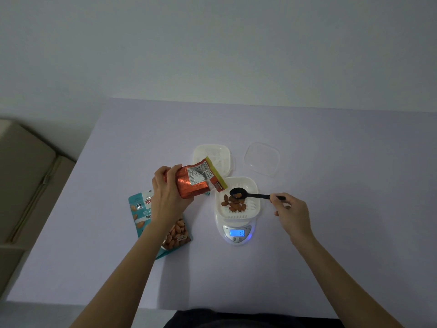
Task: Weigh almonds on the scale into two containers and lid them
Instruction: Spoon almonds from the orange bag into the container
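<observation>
A white container (251,185) sits on the white scale (236,237), whose blue display is lit. Several almonds (233,205) lie inside it. My right hand (289,213) pinches the handle of a black spoon (250,194); its bowl holds almonds and hovers over the container. My left hand (166,195) grips an orange foil bag (197,181), tilted with its mouth toward the container. A second white container (212,155) stands behind the bag. A clear lid (262,159) lies to the right of it.
A teal almond pouch (142,214) lies flat on the lilac table (331,256), partly under my left forearm. The table's left edge borders a beige couch (26,176). A pale wall rises behind the table.
</observation>
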